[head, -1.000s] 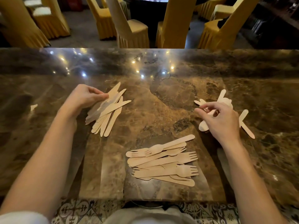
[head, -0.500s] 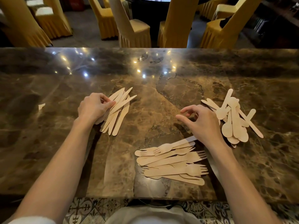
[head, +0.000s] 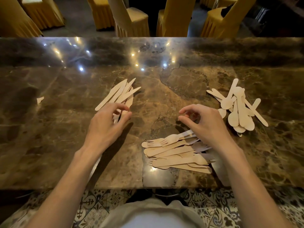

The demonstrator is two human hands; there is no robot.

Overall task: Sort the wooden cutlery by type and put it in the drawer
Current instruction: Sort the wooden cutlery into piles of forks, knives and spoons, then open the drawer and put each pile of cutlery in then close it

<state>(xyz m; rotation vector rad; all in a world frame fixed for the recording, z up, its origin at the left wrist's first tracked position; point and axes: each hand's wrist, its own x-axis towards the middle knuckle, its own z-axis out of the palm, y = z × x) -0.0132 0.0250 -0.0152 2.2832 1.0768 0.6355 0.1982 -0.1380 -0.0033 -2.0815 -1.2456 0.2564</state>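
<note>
Three sorted piles of wooden cutlery lie on the brown marble table [head: 164, 99]. The knives [head: 118, 94] fan out left of centre. A heap of spoons [head: 238, 107] sits to the right. The forks [head: 176, 153] are stacked near the front edge. My left hand [head: 107, 127] hovers over the near ends of the knives, fingers apart and holding nothing. My right hand [head: 207, 125] hangs above the far right corner of the fork pile, fingers curled and apart, empty. No drawer is in view.
A small wood scrap [head: 40, 100] lies at the far left of the table. Chairs in yellow covers [head: 131, 18] stand beyond the far edge. Patterned floor tiles [head: 92, 204] show below the near edge.
My left hand has let go of the knives and drawn back toward me. My right hand has left the spoon pile and moved left and nearer, over the forks.
</note>
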